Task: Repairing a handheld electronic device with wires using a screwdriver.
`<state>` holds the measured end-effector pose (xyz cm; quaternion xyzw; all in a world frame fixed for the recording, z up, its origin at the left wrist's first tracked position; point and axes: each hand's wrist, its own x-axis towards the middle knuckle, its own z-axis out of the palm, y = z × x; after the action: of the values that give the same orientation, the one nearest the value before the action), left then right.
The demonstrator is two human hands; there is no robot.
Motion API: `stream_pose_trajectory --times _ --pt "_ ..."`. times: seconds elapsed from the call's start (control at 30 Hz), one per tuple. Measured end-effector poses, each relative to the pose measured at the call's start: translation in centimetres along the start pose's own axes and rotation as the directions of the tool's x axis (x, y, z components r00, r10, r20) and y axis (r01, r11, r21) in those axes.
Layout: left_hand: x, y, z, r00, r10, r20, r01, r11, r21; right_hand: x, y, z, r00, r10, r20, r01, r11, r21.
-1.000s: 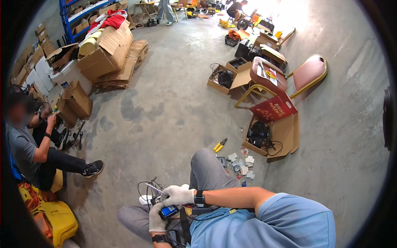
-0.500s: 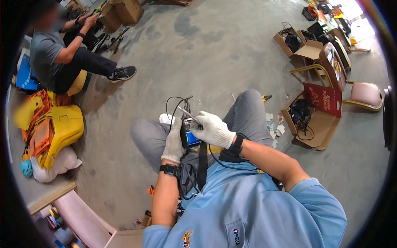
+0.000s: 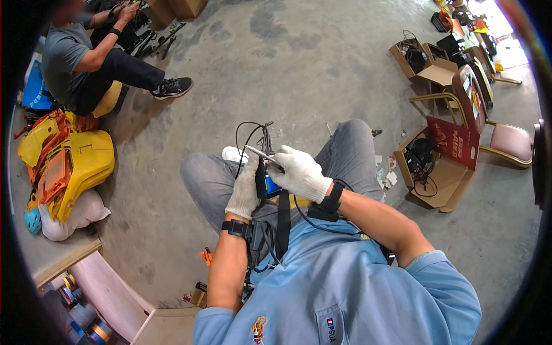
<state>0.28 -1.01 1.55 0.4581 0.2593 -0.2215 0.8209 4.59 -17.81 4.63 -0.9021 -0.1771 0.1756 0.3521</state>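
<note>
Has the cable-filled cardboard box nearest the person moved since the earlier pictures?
No: the cardboard box keeps its place beside the pink padded chair; the view shifted.

It looked like a workshop: bare concrete floor (image 3: 149, 230), a cardboard box (image 3: 450, 183) (black cables (image 3: 418, 158) heaped inside) and yellow plastic parts (image 3: 92, 152).

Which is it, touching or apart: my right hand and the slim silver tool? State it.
Touching: the head view shows the gloved right hand gripping the slim silver tool, its tip jutting leftward.
</note>
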Motion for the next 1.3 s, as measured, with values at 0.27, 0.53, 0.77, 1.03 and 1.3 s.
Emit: stream_pose_trajectory --times 0.27,0.53,0.77,1.03,1.3 --pt "0.3 -0.5 -0.5 1.0 -0.031 -0.003 0.03 0.996 -0.086 0.2 -0.2 0.0 1.0 -0.004 0.025 0.005 0.999 -0.039" --pt "0.4 -0.9 -0.5 1.0 0.0 0.007 0.001 0.986 -0.169 0.5 -0.2 -0.1 0.999 -0.009 0.054 0.012 0.998 -0.061" --pt "0.5 -1.1 -1.1 1.0 0.01 0.003 -0.009 0.993 -0.12 0.7 -0.3 -0.3 0.995 -0.043 0.088 0.049 0.996 -0.078" --pt "1.0 -1.8 -1.4 1.0 -0.018 -0.004 0.017 0.99 -0.14 0.4 -0.7 -0.8 0.995 -0.077 0.063 0.08 0.996 -0.043" --pt "0.4 -1.3 -0.8 0.999 -0.03 -0.011 0.029 0.992 -0.121 0.4 -0.5 -0.6 0.992 -0.111 0.052 0.114 0.992 -0.058"
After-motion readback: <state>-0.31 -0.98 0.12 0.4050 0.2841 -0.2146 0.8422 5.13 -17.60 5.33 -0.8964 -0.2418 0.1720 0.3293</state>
